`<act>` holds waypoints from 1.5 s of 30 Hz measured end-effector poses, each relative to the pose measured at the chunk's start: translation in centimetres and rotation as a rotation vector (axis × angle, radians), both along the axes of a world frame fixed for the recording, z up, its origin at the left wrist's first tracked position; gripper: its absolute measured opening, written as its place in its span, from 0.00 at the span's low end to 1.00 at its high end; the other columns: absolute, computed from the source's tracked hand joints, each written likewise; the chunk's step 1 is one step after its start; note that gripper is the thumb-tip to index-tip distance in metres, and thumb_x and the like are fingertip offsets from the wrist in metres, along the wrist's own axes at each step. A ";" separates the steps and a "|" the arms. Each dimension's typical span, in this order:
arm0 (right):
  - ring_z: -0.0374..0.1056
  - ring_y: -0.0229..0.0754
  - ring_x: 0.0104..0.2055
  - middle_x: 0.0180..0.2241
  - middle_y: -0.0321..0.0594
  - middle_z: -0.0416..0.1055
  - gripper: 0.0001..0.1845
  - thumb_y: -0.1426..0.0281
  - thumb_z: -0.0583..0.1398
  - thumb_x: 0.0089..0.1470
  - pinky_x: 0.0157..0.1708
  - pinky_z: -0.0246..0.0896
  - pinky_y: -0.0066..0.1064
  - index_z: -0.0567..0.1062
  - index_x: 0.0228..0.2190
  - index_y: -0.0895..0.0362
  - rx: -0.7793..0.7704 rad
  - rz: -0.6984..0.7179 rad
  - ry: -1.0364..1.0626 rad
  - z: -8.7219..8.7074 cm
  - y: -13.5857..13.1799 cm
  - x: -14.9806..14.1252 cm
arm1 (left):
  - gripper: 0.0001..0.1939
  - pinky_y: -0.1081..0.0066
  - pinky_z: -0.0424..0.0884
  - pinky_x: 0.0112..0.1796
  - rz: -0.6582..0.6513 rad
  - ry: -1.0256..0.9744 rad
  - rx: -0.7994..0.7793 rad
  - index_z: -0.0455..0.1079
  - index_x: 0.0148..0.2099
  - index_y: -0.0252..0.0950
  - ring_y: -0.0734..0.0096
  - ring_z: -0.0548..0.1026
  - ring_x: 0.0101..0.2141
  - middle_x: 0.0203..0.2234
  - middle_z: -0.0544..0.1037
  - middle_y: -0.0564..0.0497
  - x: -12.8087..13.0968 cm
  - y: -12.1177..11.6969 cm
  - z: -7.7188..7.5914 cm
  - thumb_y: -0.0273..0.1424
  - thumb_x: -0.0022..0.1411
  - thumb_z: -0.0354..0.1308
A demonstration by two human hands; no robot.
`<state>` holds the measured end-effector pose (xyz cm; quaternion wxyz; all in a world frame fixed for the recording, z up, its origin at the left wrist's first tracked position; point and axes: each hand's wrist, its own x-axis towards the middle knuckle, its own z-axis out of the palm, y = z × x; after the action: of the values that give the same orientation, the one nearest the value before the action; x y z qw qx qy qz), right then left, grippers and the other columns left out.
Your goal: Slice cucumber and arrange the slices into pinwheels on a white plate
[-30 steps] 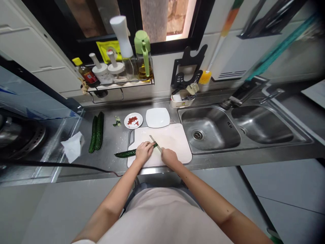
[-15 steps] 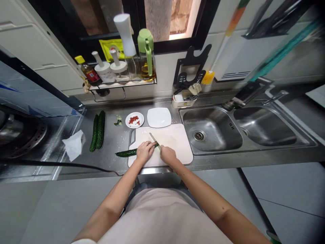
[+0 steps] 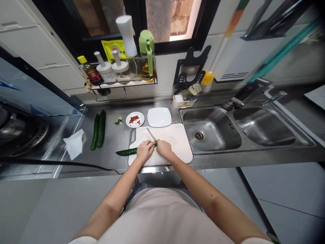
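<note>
Head view: left grip point(image 3: 145, 149) clasping cucumber point(image 3: 127, 152), its nine-o'clock end overhanging cutting board point(image 3: 177, 144); right grip point(image 3: 164, 147) curled round knife point(image 3: 151, 134). Cutting seems underway, long piece remaining; two more cucumbers point(image 3: 101, 128) at ten o'clock look uncut; green scraps point(image 3: 119, 119) at eleven.

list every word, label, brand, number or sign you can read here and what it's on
No text is legible; these spots are too small or blurred:
Red label on the dark glass bottle with a yellow cap: unreadable.
Bright yellow flat packet: no readable words.
Small mark on the off-white oblong caddy: unreadable.
Blue print on the pale shiny panel: unreadable.
White rectangular cutting board: no lettering discernible.
</note>
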<state>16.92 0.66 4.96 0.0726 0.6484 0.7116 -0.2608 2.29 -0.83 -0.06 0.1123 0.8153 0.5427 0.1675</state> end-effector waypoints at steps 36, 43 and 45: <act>0.71 0.47 0.48 0.42 0.52 0.75 0.19 0.77 0.47 0.59 0.41 0.61 0.33 0.67 0.49 0.60 -0.021 -0.013 -0.027 0.4 -1.7 0.7 | 0.15 0.69 0.65 0.41 0.027 -0.012 -0.053 0.72 0.51 0.47 0.68 0.69 0.42 0.41 0.75 0.51 0.1 -0.1 0.4 0.37 0.68 0.48; 0.70 0.46 0.48 0.43 0.51 0.74 0.17 0.76 0.48 0.59 0.41 0.61 0.32 0.68 0.48 0.60 -0.009 -0.017 -0.027 0.5 -1.0 0.4 | 0.16 0.69 0.65 0.40 0.022 -0.005 -0.043 0.72 0.52 0.47 0.68 0.70 0.41 0.40 0.75 0.50 0.1 -0.1 0.4 0.36 0.67 0.48; 0.70 0.46 0.48 0.43 0.51 0.74 0.17 0.76 0.48 0.59 0.41 0.61 0.33 0.68 0.49 0.60 -0.005 -0.019 -0.028 0.5 -1.2 0.4 | 0.16 0.70 0.65 0.40 0.020 -0.008 -0.042 0.72 0.52 0.47 0.68 0.70 0.41 0.40 0.75 0.50 0.1 0.0 0.4 0.36 0.67 0.48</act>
<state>17.37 -0.50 5.48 0.0815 0.6584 0.7038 -0.2540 2.42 -0.86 0.30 0.1299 0.8067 0.5538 0.1603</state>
